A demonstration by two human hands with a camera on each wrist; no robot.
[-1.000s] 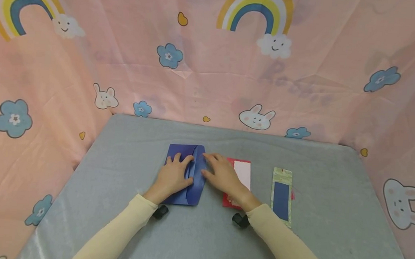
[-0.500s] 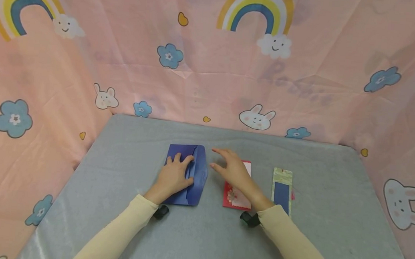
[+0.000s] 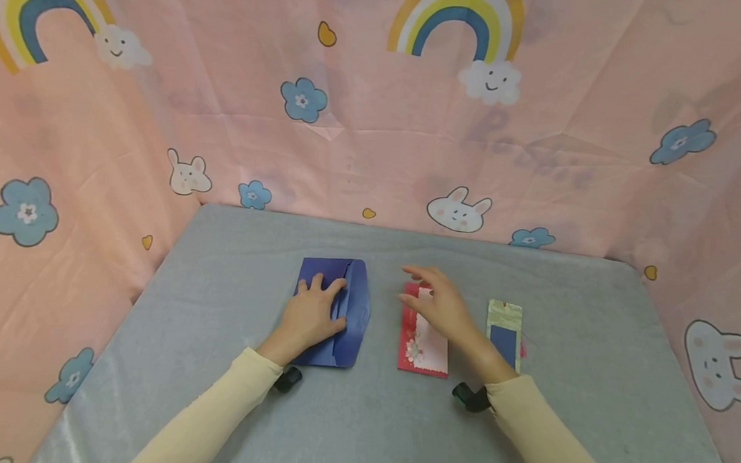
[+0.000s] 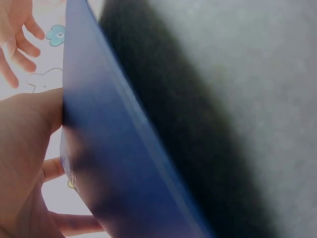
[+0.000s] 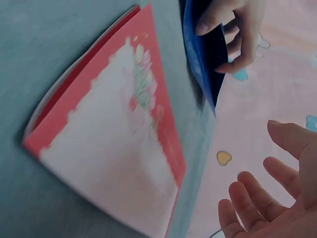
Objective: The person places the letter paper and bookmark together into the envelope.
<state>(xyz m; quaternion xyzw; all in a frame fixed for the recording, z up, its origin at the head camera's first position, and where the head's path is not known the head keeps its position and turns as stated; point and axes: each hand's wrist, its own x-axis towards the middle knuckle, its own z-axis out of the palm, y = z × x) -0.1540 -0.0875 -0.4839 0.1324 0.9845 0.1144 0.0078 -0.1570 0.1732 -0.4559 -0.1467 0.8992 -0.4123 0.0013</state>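
A blue envelope lies flat on the table with its flap turned out to the right. My left hand rests on it, fingers spread; the left wrist view shows the envelope's edge up close beside the thumb. Below my right hand is a red and white card with a flower print. That hand is raised over the card's upper part, fingers loosely bent and holding nothing. From the right wrist, the card looks folded, its layers slightly apart at one side.
Right of the card lies a narrow green strip with a dark blue panel, partly covered by the right forearm. A bit of pink shows at its right edge. The grey-covered table meets a pink printed cloth at the back and sides.
My right hand has moved from the envelope's flap rightward to above the card. The flap's right edge and more of the card now show. My left hand has stayed in place.
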